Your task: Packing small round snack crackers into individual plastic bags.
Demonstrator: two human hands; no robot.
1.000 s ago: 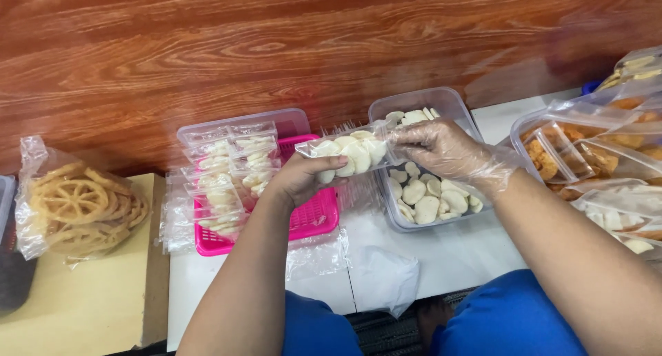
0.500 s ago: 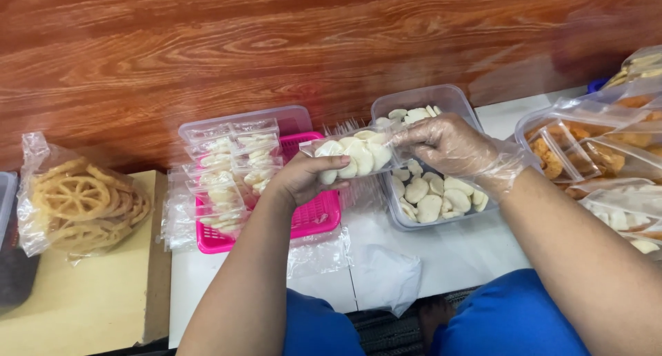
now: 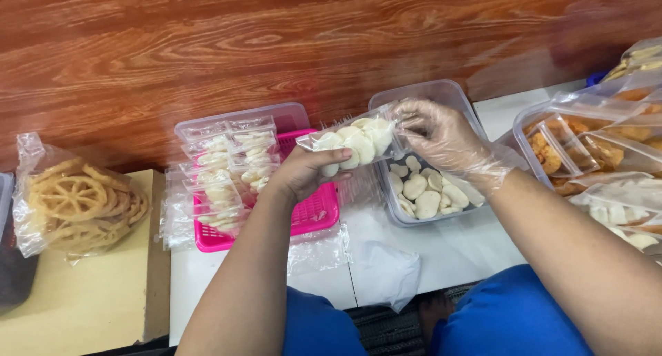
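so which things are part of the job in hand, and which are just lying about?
In use:
left hand
right hand
cracker bag
cracker tub
pink basket
packed bags

Lying about:
wheel snacks
orange snacks
empty bags

Two hands are seen: a bare left hand (image 3: 303, 173) and a gloved right hand (image 3: 441, 137), with one bag of white crackers (image 3: 355, 141) held between them. One pink basket (image 3: 314, 215) at 9 o'clock, one clear tub (image 3: 452, 94) at 3 o'clock and one wheel-snack bag (image 3: 72, 201) are counted.
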